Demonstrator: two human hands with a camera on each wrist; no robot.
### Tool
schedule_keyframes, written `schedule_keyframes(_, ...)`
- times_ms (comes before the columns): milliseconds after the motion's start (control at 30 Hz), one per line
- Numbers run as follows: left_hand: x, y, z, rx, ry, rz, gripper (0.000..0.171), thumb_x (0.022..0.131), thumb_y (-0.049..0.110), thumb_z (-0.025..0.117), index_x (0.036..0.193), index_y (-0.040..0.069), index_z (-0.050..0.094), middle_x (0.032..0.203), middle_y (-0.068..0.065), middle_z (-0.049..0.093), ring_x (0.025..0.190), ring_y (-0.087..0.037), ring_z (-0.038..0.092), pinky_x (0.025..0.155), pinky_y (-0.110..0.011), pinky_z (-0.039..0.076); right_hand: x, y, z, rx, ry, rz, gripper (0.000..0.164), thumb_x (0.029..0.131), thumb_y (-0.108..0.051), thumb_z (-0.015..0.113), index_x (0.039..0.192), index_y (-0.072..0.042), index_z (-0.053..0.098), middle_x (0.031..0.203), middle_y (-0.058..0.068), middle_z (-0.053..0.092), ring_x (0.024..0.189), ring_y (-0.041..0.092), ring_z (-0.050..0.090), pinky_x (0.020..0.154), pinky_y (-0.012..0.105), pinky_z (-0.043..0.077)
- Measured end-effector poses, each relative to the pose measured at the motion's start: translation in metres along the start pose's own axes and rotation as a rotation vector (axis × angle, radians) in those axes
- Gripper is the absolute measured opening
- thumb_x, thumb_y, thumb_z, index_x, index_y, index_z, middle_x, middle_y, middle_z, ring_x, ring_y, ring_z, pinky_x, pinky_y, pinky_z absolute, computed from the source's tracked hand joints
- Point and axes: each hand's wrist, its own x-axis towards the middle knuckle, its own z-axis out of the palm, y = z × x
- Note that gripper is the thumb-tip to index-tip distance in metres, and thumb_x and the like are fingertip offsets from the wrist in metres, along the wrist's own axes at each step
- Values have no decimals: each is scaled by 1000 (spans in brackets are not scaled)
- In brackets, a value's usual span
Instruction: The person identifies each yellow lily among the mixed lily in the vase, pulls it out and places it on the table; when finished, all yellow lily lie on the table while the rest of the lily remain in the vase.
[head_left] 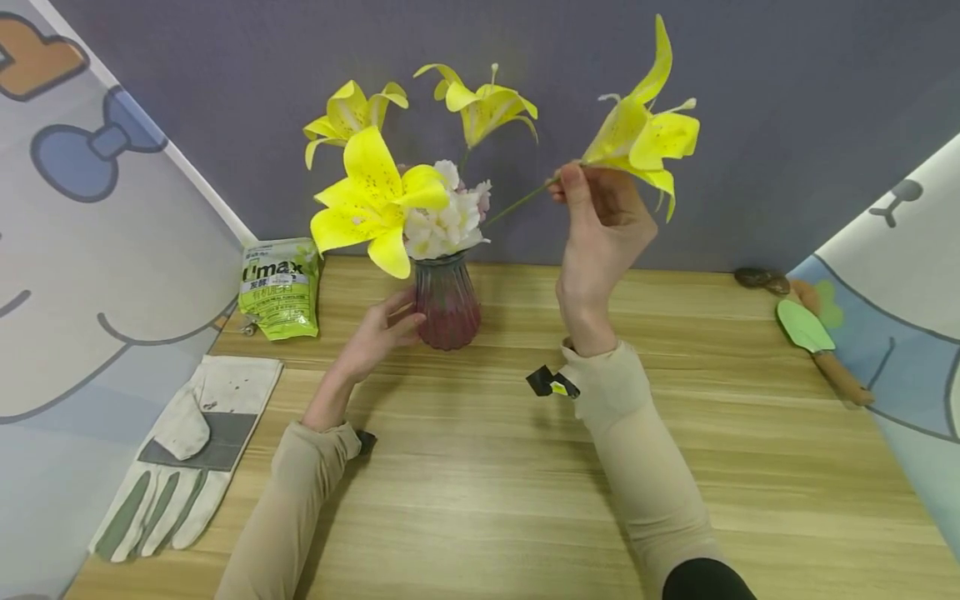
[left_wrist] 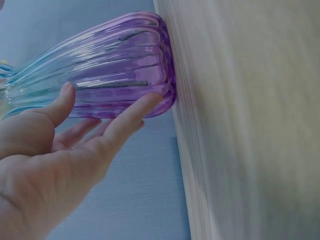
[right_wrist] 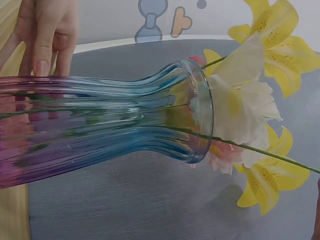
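My right hand [head_left: 603, 225] pinches a yellow lily [head_left: 645, 137] by its stem, just under the bloom. The green stem [right_wrist: 260, 151] slants down through the mouth of a ribbed glass vase [head_left: 447, 304], blue-grey above and purple-pink below. Three other yellow lilies [head_left: 378, 200] and a cluster of white and pink flowers [head_left: 438, 221] stand in the vase. My left hand [head_left: 382, 333] steadies the vase low on its left side. In the left wrist view its thumb and index finger [left_wrist: 132, 112] touch the glass, while other fingers pass behind. Cut stem ends show through the glass.
A green fertilizer bag [head_left: 279, 292] leans at the back left, and a white-and-grey work glove [head_left: 195, 454] lies in front of it. At the right edge are a green trowel [head_left: 806, 327] with a wooden handle and dark stones [head_left: 761, 279]. A grey wall [head_left: 262, 100] stands behind.
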Motion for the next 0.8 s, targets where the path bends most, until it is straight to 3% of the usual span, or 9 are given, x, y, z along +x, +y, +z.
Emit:
schedule_keyframes(400,-1,1,1,7,14,4,56,112,-1,51,164,-8,31,169,-27,32,151,-44,38,105,-56,58,9,-4,2,3,55,-17,17,92,19,71,83,5,74,78,17,74,67,30,68,69,37,65)
schedule_keyframes(800,1,0,0,0,16,-14,58,112,-1,52,165,-8,29,166,-31,34,149,-46,42,107,-54,57,23,-9,-11,1,204,38,13,93,16,74,83,8,74,77,21,71,64,33,65,69,39,65)
